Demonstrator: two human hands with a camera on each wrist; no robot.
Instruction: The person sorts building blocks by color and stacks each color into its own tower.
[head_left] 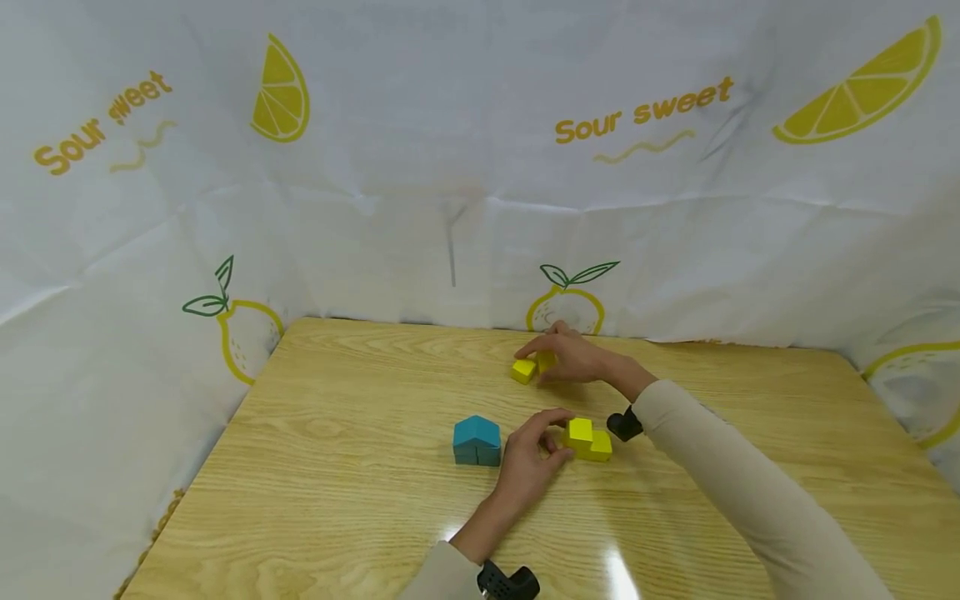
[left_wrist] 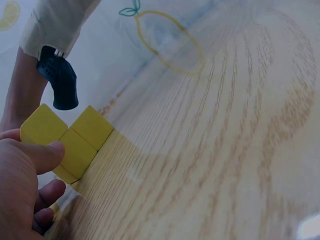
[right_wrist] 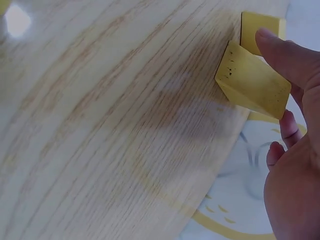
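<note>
My left hand (head_left: 525,467) pinches the upper cube of a yellow block group (head_left: 580,435), its thumb on the face in the left wrist view. That group is an upper yellow block (left_wrist: 44,125) on a lower one, with another yellow block (left_wrist: 92,127) beside it. Farther back, my right hand (head_left: 573,358) curls round a yellow slanted block (right_wrist: 252,80). Its thumb lies over a second small yellow block (right_wrist: 255,30); whether it presses that block cannot be told. The far fingers are partly hidden.
Left of my left hand stands a blue house-shaped block group (head_left: 477,442) with a peaked top. The wooden table (head_left: 360,400) ends at a white lemon-print curtain (head_left: 390,250) just behind my right hand.
</note>
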